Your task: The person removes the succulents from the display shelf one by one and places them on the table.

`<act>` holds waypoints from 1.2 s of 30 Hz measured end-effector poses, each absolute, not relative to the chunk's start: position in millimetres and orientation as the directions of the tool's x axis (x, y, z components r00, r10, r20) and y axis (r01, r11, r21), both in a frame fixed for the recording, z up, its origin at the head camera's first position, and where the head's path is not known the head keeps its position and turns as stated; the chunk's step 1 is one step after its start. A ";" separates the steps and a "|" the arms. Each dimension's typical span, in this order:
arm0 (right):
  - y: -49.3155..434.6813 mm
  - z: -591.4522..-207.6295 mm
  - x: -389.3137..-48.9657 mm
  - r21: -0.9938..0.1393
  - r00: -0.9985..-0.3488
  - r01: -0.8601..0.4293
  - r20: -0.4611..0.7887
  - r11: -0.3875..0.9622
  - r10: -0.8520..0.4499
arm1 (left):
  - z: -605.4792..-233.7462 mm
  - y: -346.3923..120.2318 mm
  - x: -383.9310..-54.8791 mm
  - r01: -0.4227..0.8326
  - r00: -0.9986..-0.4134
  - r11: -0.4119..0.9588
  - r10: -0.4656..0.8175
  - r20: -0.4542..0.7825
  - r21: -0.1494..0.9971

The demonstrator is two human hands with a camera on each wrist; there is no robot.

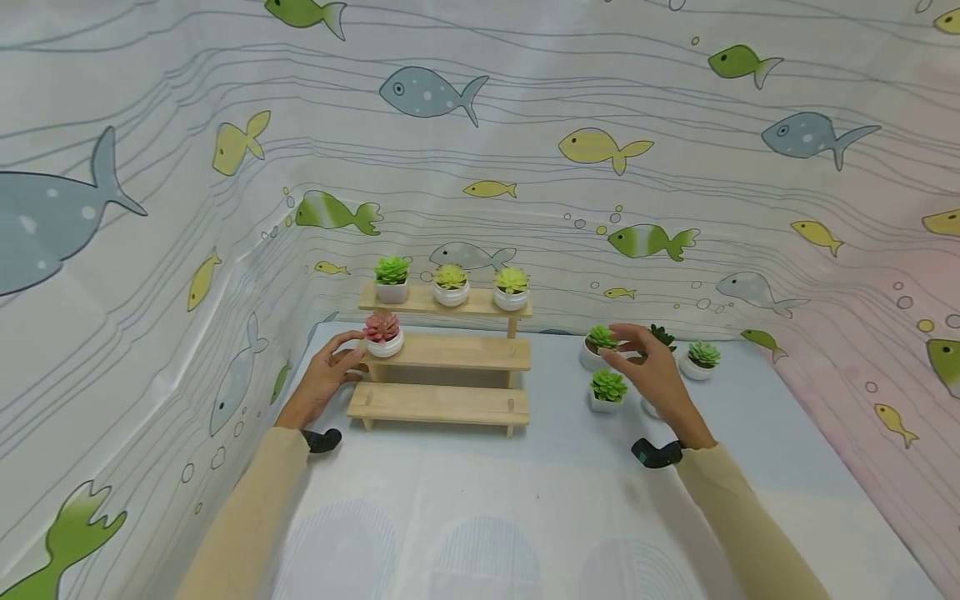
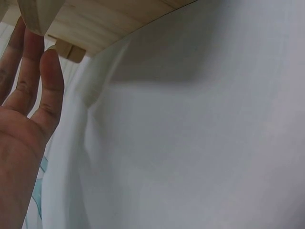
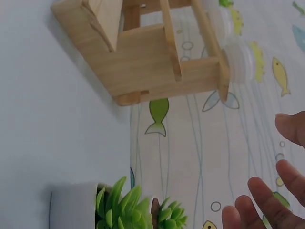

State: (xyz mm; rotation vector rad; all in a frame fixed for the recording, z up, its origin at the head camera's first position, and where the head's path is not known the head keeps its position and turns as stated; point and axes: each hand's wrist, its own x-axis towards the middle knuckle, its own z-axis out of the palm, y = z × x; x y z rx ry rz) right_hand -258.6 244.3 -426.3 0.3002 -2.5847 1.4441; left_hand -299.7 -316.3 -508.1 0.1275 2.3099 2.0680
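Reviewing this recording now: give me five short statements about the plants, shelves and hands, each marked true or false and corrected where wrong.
1. Three potted plants stand on the top shelf. True.
2. The red plant stands at the right end of the middle shelf. False: it stands at the left end.
3. No plant stands on the bottom shelf. True.
4. The left hand is beside the red plant. True.
5. The right hand is above the top shelf. False: it is by a green plant on the table.
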 end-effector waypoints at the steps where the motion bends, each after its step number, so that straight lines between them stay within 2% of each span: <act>1: 241.3 -426.0 -259.3 -0.821 -0.964 -0.261 0.245 0.508 -0.101 | -504.9 -314.9 -297.6 0.036 -0.996 0.104 0.089 0.027 0.994; 9: 211.1 -423.4 -265.0 -0.841 -0.950 -0.309 0.257 0.443 -0.176 | -486.7 -306.3 -283.6 0.043 -0.994 0.100 0.100 0.032 0.994; 20: 161.5 -426.7 -274.2 -0.809 -0.922 -0.381 0.293 0.448 -0.255 | -490.1 -306.6 -282.0 0.035 -0.994 0.084 0.102 0.026 0.996; 36: 100.7 -425.1 -280.6 -0.812 -0.877 -0.442 0.301 0.382 -0.375 | -488.3 -304.4 -278.1 0.028 -0.996 0.097 0.088 0.019 0.995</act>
